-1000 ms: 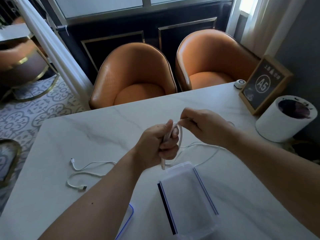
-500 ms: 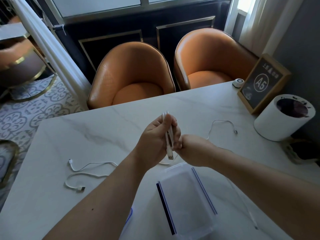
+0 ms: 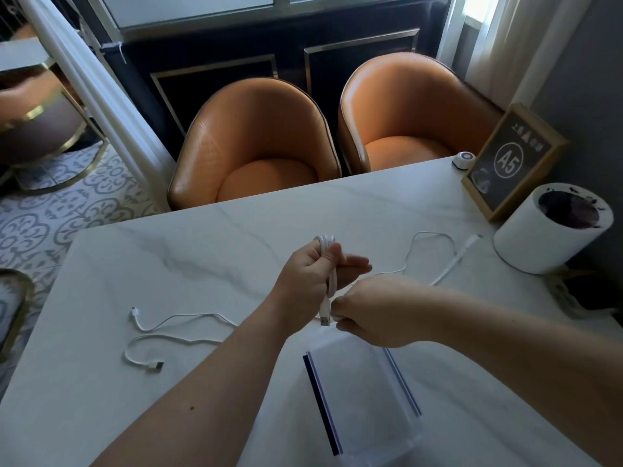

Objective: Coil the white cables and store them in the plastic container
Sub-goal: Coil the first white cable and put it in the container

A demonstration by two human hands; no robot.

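Observation:
My left hand is closed around a white cable folded into a few upright loops, its USB plug hanging at the bottom. Just below it, my right hand pinches the same cable's strand; the loose tail trails right across the marble table. A second white cable lies loose on the table to the left. The clear plastic container with blue edge clips sits in front of me, directly under my hands.
A white cylindrical bin and a framed A5 sign stand at the table's right side, with a small white round device behind. Two orange chairs face the far edge. A blue-rimmed lid is hidden under my left arm.
My right hand dropped from above the loops to below them, adding a wrap. The loose tail on the right has shortened and shifted.

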